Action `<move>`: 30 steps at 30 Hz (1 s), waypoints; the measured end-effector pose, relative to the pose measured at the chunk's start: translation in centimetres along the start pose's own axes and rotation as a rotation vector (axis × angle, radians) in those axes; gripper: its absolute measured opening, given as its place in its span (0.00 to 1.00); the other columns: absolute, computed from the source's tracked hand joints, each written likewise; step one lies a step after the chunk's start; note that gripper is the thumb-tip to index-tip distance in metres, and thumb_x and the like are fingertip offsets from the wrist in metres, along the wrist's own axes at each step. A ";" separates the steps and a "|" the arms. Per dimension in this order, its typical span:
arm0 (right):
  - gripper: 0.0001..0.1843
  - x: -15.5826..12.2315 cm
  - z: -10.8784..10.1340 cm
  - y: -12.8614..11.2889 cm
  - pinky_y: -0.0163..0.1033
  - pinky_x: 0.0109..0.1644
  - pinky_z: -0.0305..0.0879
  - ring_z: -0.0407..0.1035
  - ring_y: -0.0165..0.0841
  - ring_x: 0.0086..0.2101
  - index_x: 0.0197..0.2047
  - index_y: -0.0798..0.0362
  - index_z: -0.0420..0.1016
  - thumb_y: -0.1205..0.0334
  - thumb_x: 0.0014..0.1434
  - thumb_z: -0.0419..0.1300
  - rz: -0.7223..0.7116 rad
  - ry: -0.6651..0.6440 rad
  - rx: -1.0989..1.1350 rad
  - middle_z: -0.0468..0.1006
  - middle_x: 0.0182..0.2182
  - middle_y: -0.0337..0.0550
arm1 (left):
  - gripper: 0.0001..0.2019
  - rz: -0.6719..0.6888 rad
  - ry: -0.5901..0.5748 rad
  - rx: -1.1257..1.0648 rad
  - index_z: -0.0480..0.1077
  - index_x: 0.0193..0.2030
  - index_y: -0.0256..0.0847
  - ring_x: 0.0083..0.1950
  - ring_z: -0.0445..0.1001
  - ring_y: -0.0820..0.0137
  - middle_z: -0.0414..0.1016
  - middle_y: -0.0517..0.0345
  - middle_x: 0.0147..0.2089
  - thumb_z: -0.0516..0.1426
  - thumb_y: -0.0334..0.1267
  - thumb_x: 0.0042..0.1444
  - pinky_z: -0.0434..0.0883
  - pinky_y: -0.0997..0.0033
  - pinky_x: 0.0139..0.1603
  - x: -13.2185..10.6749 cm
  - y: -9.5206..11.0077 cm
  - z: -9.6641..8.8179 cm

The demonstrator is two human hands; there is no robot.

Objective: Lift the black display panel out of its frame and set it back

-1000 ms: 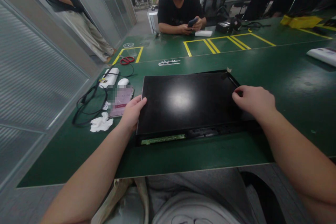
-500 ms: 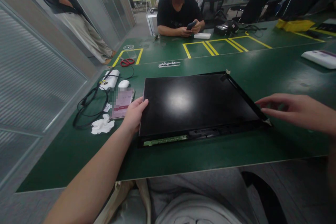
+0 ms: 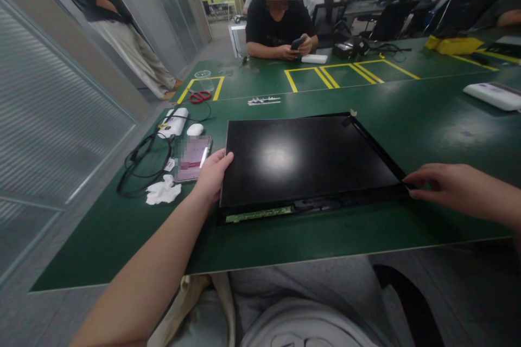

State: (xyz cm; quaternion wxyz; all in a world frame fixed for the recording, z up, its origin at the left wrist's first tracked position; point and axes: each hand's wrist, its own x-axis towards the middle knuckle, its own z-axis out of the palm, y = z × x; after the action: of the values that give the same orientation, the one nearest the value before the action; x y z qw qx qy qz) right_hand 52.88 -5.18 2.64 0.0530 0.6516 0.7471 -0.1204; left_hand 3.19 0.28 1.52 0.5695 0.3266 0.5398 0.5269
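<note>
A black flat display panel (image 3: pixel 301 160) lies on the green table (image 3: pixel 448 130), with a strip of green circuit board along its near edge. My left hand (image 3: pixel 211 176) grips the panel's left edge, thumb on top. My right hand (image 3: pixel 443 187) is at the panel's near right corner, its fingertips pinching or touching that corner. A thin black bezel strip (image 3: pixel 376 146) runs along the panel's right side.
Left of the panel lie a phone (image 3: pixel 193 157), a white mouse (image 3: pixel 195 129), a black cable (image 3: pixel 142 160), crumpled tissue (image 3: pixel 163 192) and red scissors (image 3: pixel 199 96). A person in black (image 3: pixel 279 21) sits across holding a phone. A white box (image 3: pixel 492 95) is at far right.
My right hand left the panel's far right edge, swung out to the right and has come down at the near right corner. My left hand stayed on the left edge.
</note>
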 end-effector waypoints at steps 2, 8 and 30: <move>0.23 -0.1 0.2 0.3 0.47 0.37 0.73 0.78 0.43 0.33 0.40 0.48 0.85 0.43 0.54 0.58 0.020 -0.008 -0.008 0.83 0.36 0.50 | 0.11 0.002 -0.009 0.001 0.77 0.47 0.34 0.32 0.83 0.62 0.82 0.54 0.29 0.60 0.28 0.57 0.77 0.71 0.31 0.1 -0.1 0.0; 0.20 -0.2 0.5 0.5 0.49 0.43 0.74 0.78 0.45 0.37 0.35 0.45 0.85 0.43 0.56 0.57 0.038 -0.037 -0.039 0.84 0.39 0.48 | 0.12 -0.001 -0.011 0.019 0.77 0.49 0.34 0.29 0.82 0.64 0.82 0.55 0.29 0.60 0.29 0.58 0.77 0.71 0.31 0.2 -0.1 -0.2; 0.14 -0.4 0.6 0.7 0.43 0.34 0.69 0.75 0.39 0.31 0.31 0.45 0.78 0.49 0.60 0.55 -0.132 0.118 -0.069 0.79 0.33 0.45 | 0.13 0.001 -0.021 0.029 0.78 0.50 0.35 0.33 0.83 0.62 0.83 0.54 0.31 0.62 0.30 0.57 0.79 0.69 0.33 0.4 -0.2 -0.4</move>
State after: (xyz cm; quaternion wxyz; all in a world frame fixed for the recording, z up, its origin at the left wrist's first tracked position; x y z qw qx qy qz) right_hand 53.60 -5.57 2.11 0.0232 0.6048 0.7938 -0.0593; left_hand 2.84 0.50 1.15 0.5703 0.3406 0.5410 0.5158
